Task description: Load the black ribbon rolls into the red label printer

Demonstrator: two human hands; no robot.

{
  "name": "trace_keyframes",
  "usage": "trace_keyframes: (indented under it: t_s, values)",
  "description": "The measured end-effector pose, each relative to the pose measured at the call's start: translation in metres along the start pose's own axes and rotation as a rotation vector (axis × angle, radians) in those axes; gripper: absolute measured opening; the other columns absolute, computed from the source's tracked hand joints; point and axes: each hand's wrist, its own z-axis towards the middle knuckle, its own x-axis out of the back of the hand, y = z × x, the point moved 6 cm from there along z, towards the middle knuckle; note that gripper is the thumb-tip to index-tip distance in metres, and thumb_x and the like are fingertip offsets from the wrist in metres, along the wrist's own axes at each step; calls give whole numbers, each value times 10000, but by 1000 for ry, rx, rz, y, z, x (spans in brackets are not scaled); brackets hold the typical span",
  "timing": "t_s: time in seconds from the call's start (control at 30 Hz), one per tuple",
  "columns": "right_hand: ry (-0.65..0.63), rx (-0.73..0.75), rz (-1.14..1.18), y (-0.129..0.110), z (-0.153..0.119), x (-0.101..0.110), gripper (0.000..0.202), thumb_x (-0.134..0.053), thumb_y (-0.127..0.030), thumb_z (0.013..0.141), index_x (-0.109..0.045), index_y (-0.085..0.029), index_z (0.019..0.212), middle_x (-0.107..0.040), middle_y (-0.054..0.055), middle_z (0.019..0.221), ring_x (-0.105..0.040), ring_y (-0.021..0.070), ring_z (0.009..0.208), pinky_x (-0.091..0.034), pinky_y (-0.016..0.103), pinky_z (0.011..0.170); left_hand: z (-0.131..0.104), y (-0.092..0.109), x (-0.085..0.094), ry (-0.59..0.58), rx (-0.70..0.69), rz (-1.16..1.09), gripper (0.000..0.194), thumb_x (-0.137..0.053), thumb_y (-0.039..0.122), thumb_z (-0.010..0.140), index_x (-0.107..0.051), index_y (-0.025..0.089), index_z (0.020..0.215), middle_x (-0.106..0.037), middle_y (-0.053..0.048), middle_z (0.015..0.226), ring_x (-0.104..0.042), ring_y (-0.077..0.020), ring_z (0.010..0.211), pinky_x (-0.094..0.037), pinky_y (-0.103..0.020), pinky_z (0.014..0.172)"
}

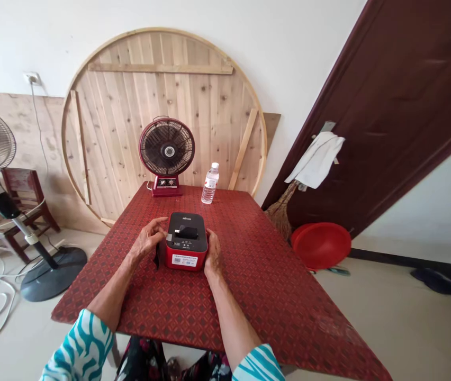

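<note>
A red box-shaped device point(186, 259) with a black top panel sits on the table in front of me, a white printed label on its near side. On its top lies a small black object point(188, 232) with a pale end, like a USB stick. My right hand point(213, 253) is closed against the device's right side, its fingers along the edge. At the left side is my left hand point(150, 238), fingers apart and partly bent, the tips near the top edge. A dark strap-like piece point(156, 257) hangs below those fingers; whether they touch it is unclear.
On the red patterned table point(257, 286), a red fan point(168, 151) and a water bottle point(210, 183) stand at the far side. A standing fan point(51, 264) and loose cables are left. Right are a broom point(283, 211) and a red basin point(321, 246).
</note>
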Motion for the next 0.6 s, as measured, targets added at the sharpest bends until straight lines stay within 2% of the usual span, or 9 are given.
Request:
trace_keyframes:
  t_s: [0.1, 0.27, 0.43, 0.6]
  values:
    - [41, -31, -21, 0, -1, 2, 564, -430, -624, 855, -681, -175, 1087, -735, 83, 1060, -614, 229, 1037, -448, 346, 891, -2, 2, -2, -30, 40, -41, 708, -667, 365, 705, -511, 105, 1345, -486, 79, 598, -401, -90, 521, -294, -224, 522]
    - [28, -40, -30, 0, -1, 1, 519, -439, -595, 843, -696, -189, 1040, -740, 69, 1031, -624, 221, 1002, -453, 339, 868, -3, 4, -3, -64, 86, -114, 755, -693, 368, 704, -478, 113, 1381, -425, 101, 568, -349, -75, 502, -252, -219, 513]
    - [26, -64, -18, 2, 0, 0, 502, -433, -578, 848, -709, -201, 1033, -745, 54, 1012, -622, 214, 979, -453, 328, 849, 0, 3, -4, -111, 105, -122, 817, -712, 349, 680, -440, 84, 1403, -431, 105, 573, -322, -69, 501, -227, -220, 503]
    - [24, -67, -23, 2, -1, -1, 489, -434, -565, 856, -711, -203, 1033, -751, 57, 993, -621, 217, 975, -449, 326, 848, 1, 3, -4, -191, 170, -63, 847, -726, 362, 702, -402, 119, 1445, -416, 111, 560, -311, -68, 487, -199, -217, 488]
